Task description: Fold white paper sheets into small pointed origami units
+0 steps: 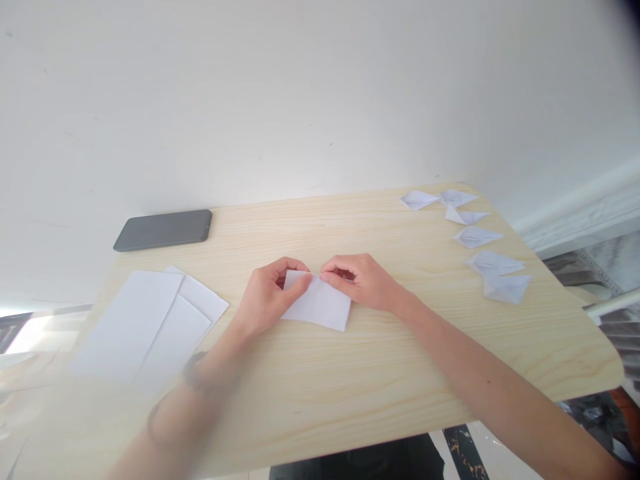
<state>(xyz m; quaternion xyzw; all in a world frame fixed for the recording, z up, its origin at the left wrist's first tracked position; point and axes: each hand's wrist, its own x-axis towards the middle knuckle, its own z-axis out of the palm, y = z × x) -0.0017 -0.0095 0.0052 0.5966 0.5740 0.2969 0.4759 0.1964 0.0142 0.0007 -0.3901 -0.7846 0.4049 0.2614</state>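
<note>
A small folded sheet of white paper [320, 307] is held between both hands over the middle of the table. My left hand [273, 293] pinches its upper left part, thumb on the near face and fingers behind. At the top edge, close to the left thumb, my right hand [357, 280] pinches the paper between thumb and forefinger. The other right fingers are curled in and partly hidden. The paper's lower edge hangs toward me, with a second layer just showing at its right side.
Several white sheets [135, 320] lie overlapping on the left of the wooden table [310, 400]. A dark grey phone [163, 230] rests at the back left by the wall [310, 100]. Along the right side lie several folded paper pieces [477, 237] with pointed ends.
</note>
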